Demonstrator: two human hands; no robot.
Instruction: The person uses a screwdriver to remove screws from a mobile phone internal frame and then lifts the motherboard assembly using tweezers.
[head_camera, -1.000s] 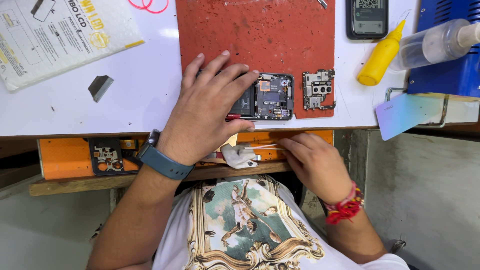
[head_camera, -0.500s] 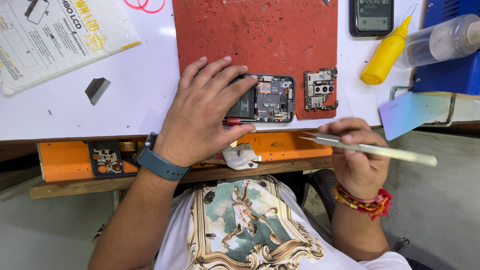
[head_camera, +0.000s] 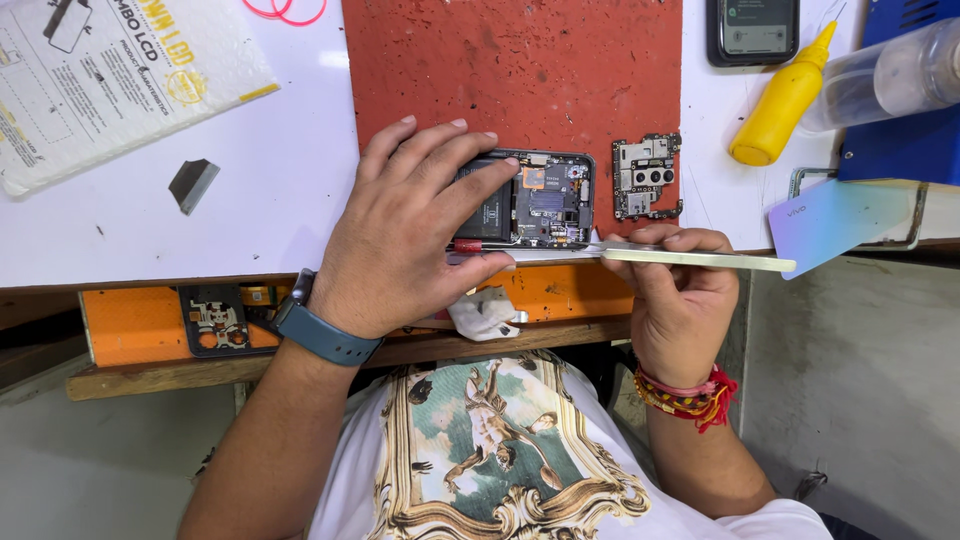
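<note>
The left hand (head_camera: 415, 235) lies spread over the opened phone (head_camera: 530, 200), fingers flat on its left half and thumb along the near edge, pressing it down on the red mat (head_camera: 520, 75) at the table's near edge. The phone's right half shows bare, with boards and a copper patch. At 5 o'clock from the phone the right hand (head_camera: 680, 300) pinches pale tweezers (head_camera: 690, 260) between thumb and fingers; they lie level along the table edge, the thin tip at the phone's lower edge just by the left thumb, the broad end sticking out to 3 o'clock. At 3 o'clock of the phone, just beside it, sits a loose camera board (head_camera: 647, 178). Further toward 2 o'clock stand a yellow bottle (head_camera: 780, 100) and a clear bottle (head_camera: 890, 75); at 1 o'clock lies a dark phone (head_camera: 753, 30). A pastel back cover (head_camera: 840, 215) overhangs the edge at 3 o'clock. Toward 10 o'clock lies a white padded envelope (head_camera: 120, 80), with a grey wedge (head_camera: 192, 183) at 9 o'clock. Below the table, a crumpled white cloth (head_camera: 483, 315) rests on an orange tray (head_camera: 140, 325).
</note>
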